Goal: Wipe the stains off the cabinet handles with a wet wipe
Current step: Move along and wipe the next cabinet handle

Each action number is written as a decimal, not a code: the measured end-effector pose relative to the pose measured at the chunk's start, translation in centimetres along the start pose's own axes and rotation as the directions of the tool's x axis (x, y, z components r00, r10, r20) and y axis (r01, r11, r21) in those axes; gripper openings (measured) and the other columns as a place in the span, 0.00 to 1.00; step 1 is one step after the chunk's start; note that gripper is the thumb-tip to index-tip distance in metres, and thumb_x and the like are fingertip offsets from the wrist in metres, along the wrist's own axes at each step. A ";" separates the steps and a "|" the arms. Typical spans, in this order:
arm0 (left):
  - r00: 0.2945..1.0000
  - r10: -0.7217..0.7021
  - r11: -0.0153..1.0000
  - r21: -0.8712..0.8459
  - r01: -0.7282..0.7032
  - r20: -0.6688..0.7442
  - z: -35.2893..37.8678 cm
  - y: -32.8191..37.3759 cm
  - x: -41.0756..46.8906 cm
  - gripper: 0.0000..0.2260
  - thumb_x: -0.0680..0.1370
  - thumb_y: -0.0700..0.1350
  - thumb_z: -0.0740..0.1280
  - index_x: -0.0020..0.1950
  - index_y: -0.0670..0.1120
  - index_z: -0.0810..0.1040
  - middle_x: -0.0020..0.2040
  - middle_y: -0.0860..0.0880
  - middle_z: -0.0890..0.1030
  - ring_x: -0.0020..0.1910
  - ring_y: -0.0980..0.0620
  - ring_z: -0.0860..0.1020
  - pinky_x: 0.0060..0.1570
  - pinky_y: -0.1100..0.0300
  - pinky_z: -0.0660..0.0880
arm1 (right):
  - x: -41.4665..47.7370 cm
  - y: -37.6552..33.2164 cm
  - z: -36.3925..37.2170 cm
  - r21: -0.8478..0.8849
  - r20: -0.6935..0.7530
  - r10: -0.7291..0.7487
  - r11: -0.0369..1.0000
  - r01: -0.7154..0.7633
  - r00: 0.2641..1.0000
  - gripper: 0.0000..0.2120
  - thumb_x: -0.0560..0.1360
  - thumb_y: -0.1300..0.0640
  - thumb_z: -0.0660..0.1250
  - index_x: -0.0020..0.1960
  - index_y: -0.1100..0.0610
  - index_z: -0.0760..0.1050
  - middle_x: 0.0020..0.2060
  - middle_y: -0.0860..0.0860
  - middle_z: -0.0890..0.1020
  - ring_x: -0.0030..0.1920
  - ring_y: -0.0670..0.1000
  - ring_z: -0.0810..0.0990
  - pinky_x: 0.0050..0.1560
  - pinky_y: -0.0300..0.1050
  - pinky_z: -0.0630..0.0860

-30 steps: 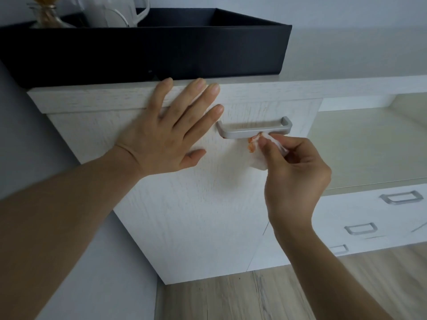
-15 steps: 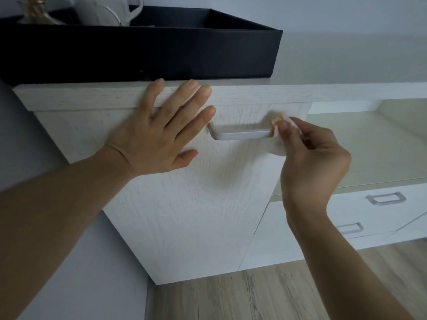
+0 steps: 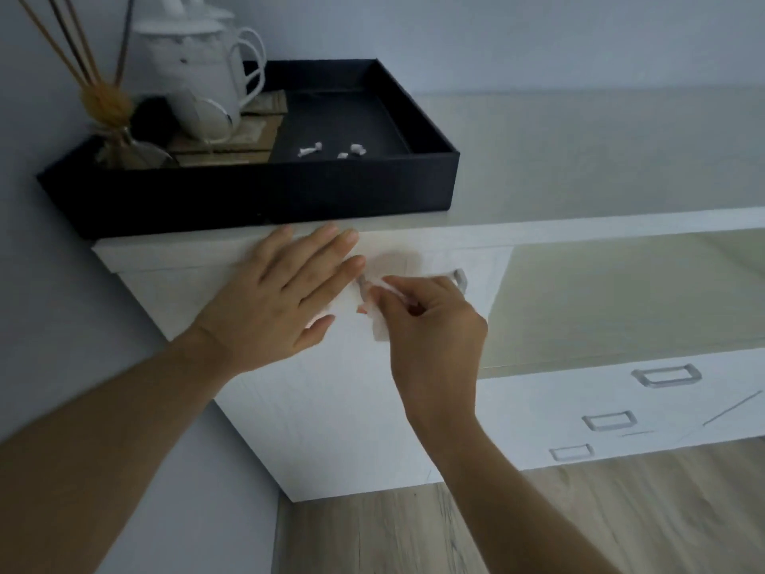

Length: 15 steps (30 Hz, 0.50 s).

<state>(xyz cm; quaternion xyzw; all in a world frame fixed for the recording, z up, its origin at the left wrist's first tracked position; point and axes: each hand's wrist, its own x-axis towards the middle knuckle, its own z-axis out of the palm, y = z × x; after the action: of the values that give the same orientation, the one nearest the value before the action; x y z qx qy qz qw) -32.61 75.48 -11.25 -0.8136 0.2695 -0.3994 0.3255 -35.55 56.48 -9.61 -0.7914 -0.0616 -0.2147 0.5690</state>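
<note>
The wet wipe, blurred and marked orange, is pinched at the 10 o'clock edge of the right grip, against the left end of the cabinet handle. At 9 o'clock of it, the left grip lies flat, fingers straight, on the cabinet door. A black tray sits at 12 o'clock on the tabletop.

Matt white woodgrain cabinet, brushed metal handle, matt black tray, wood-look floor

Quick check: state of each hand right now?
Left hand: open, flat against the cabinet door.
Right hand: closed, pinching the wipe at the handle.
</note>
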 end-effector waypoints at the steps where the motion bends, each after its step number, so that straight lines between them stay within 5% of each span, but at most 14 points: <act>1: 0.999 -0.002 0.998 -0.055 0.004 0.039 -0.8 -0.1 0.0 0.27 0.81 0.54 0.52 0.77 0.41 0.57 0.77 0.39 0.52 0.76 0.40 0.54 0.72 0.43 0.52 | 0.4 -0.4 -0.5 0.009 -0.005 0.030 1.000 -0.030 1.000 0.07 0.73 0.56 0.70 0.50 0.56 0.83 0.39 0.42 0.78 0.38 0.36 0.75 0.47 0.19 0.68; 8: 0.955 -0.006 0.912 -0.390 0.127 0.296 -7.0 -2.8 2.8 0.22 0.78 0.48 0.56 0.72 0.46 0.69 0.71 0.43 0.69 0.67 0.45 0.71 0.64 0.50 0.70 | 5.4 -4.8 -5.7 -0.122 0.077 0.110 0.988 -0.100 0.991 0.06 0.75 0.55 0.68 0.51 0.53 0.80 0.43 0.45 0.78 0.40 0.38 0.75 0.41 0.17 0.66; 15: 0.853 -0.180 0.839 -0.375 0.393 0.490 -13.4 -8.7 9.1 0.24 0.76 0.51 0.68 0.70 0.45 0.71 0.68 0.44 0.74 0.66 0.47 0.73 0.64 0.52 0.70 | 10.6 -11.3 -9.7 -0.330 0.217 -0.007 0.941 0.080 0.976 0.08 0.76 0.57 0.66 0.54 0.54 0.79 0.45 0.49 0.76 0.37 0.41 0.73 0.36 0.22 0.67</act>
<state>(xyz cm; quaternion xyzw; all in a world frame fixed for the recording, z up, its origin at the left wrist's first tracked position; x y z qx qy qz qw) -37.23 70.44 5.83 -0.9670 0.1485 -0.1764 0.1087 -32.47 49.85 7.14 -0.8937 -0.1018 -0.1489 0.4107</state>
